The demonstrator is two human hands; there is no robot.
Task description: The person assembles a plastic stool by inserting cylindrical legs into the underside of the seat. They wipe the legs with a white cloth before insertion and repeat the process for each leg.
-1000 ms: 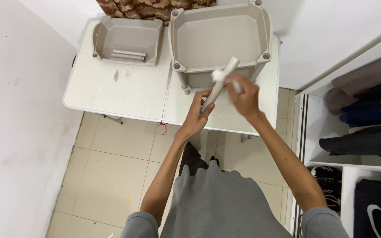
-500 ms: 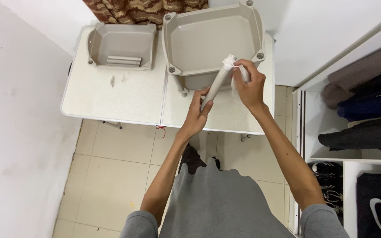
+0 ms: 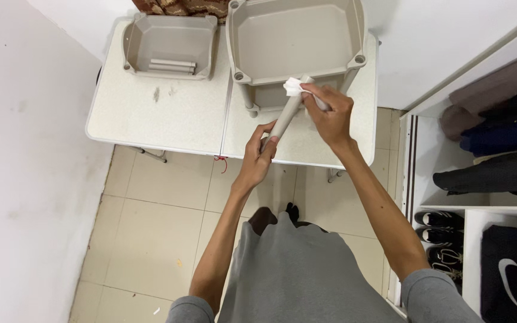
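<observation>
Bare tabletop left of hands – open passage; large tray, small tray block far edge

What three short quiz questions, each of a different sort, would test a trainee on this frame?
1. True or false: the left hand grips the lower end of the beige tube.
2. What does the right hand press on the tube's upper end: A a white cloth, B a brush, C a screwdriver?
3. What lies inside the small tray on the table?

Key: 1 true. 2 A. 3 More beige tubes, lying side by side.
</observation>
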